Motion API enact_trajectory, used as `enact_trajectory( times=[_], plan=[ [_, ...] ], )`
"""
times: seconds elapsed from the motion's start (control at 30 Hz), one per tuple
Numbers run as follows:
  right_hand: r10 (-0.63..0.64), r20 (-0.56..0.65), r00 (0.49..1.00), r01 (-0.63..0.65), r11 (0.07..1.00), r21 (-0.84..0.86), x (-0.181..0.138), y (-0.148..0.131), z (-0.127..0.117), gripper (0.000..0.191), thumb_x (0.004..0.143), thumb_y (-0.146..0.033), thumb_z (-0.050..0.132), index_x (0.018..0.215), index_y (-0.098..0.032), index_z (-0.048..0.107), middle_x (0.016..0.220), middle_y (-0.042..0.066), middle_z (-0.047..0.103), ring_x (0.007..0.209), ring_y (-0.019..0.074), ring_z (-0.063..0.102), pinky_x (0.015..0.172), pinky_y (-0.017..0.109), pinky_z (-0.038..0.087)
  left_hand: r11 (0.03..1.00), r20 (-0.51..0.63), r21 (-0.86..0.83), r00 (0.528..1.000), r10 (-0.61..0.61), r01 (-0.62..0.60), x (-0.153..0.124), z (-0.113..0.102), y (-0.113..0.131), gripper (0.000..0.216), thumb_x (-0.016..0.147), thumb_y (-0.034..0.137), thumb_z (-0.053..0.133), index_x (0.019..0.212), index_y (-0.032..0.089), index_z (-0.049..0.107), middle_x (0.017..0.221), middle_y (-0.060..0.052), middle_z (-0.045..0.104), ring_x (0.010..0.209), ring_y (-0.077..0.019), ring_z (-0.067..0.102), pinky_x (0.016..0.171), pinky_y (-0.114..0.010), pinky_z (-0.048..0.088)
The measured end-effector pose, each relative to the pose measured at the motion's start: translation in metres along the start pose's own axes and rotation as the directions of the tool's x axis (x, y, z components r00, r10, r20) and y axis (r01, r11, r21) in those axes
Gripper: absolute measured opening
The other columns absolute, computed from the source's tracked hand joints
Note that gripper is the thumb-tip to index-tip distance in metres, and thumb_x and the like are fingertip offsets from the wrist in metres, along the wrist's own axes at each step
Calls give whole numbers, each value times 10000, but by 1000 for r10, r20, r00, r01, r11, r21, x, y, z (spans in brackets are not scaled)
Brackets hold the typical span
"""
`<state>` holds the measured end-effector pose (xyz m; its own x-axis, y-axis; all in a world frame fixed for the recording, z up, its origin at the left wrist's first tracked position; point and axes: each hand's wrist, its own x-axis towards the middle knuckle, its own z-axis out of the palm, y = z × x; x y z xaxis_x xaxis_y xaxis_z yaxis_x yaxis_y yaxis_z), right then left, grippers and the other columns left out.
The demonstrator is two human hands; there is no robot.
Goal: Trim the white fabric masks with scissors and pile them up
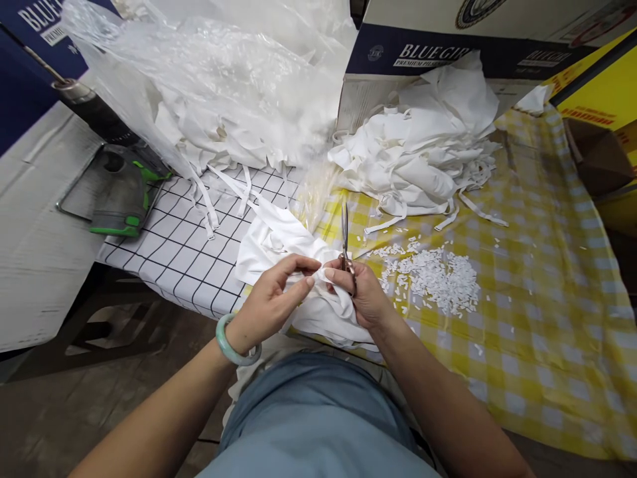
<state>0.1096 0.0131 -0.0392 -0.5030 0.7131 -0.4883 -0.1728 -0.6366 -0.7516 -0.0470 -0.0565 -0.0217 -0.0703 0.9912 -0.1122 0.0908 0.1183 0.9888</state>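
Observation:
A white garment (271, 236) lies across the near table edge, bunched up between my two hands. My left hand (273, 295), with a green bangle at the wrist, pinches its fabric between thumb and fingers. Close beside it, my right hand (365, 292) pinches the same cloth while also holding a pair of scissors (345, 229), whose blades point away from me. Whatever lies between the fingertips is too small to make out. To the right of my right hand spreads a heap of small white rectangular bits (442, 279).
A pile of white strappy garments (408, 156) lies behind the bits, before a cardboard box (418, 56). More garments sit under a clear plastic bag (233, 60). A grey-green power tool (117, 179) stands left. Yellow checked cloth (537, 332) and white grid cloth (186, 262) cover the table.

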Motion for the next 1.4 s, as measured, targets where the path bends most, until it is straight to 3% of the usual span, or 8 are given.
enact_trajectory(
  times=[0.1, 0.2, 0.5, 0.73, 0.97, 1.2, 1.4],
  plan=[
    [23, 17, 1000, -22, 1000, -12, 0, 0, -2, 312, 548, -360, 857, 681, -155, 663, 526, -35, 584, 457, 73, 454, 454, 208, 367, 964, 92, -153, 975, -204, 216, 3, 1, 3, 204, 863, 341, 642, 933, 150, 626, 742, 6, 569, 649, -103, 505, 594, -214, 411],
    [38, 20, 999, -38, 999, -20, 0, 1, -5, 309, 561, -358, 860, 695, -157, 668, 531, -34, 591, 460, 68, 452, 447, 193, 350, 932, 108, -211, 954, -278, 295, 4, -1, 4, 229, 836, 360, 679, 821, 140, 617, 625, 50, 461, 526, -54, 346, 479, -184, 269],
    [38, 49, 998, -35, 998, -47, 1, 0, -5, 358, 550, -415, 870, 691, -154, 671, 556, -34, 589, 491, 75, 462, 478, 204, 354, 858, 144, -346, 925, -351, 379, 4, -2, 2, 244, 797, 353, 708, 720, 144, 607, 509, 73, 351, 480, -49, 259, 457, -203, 186],
    [-18, 55, 998, 26, 989, -146, 2, -1, -1, 341, 562, -394, 876, 651, -161, 644, 550, -60, 530, 512, 63, 409, 497, 202, 315, 904, 72, -272, 944, -322, 329, 5, 3, 4, 310, 783, 417, 717, 703, 148, 588, 538, 69, 348, 489, -54, 250, 449, -202, 176],
    [-40, 47, 998, 44, 995, -91, 4, -3, -9, 308, 649, -414, 835, 691, -171, 651, 568, -65, 512, 505, 62, 374, 499, 208, 306, 887, 90, -311, 940, -329, 340, 0, -3, 1, 278, 788, 401, 720, 743, 151, 609, 551, 66, 356, 488, -53, 258, 451, -200, 191],
    [-149, 103, 983, 169, 959, -227, -6, -16, -15, 235, 675, -360, 832, 808, -203, 718, 613, -55, 533, 542, 73, 402, 524, 222, 277, 878, 106, -347, 943, -314, 331, -23, -13, 17, 254, 792, 386, 729, 789, 150, 633, 558, 56, 401, 483, -47, 272, 442, -189, 197],
    [-235, 135, 963, 267, 906, -329, -18, -23, -9, 250, 669, -389, 837, 814, -219, 727, 571, -59, 462, 519, 84, 337, 501, 239, 233, 878, 15, -392, 956, -293, 276, -62, -29, 36, 264, 757, 370, 753, 741, 146, 613, 577, 51, 403, 498, -46, 270, 451, -182, 187]
  ],
)
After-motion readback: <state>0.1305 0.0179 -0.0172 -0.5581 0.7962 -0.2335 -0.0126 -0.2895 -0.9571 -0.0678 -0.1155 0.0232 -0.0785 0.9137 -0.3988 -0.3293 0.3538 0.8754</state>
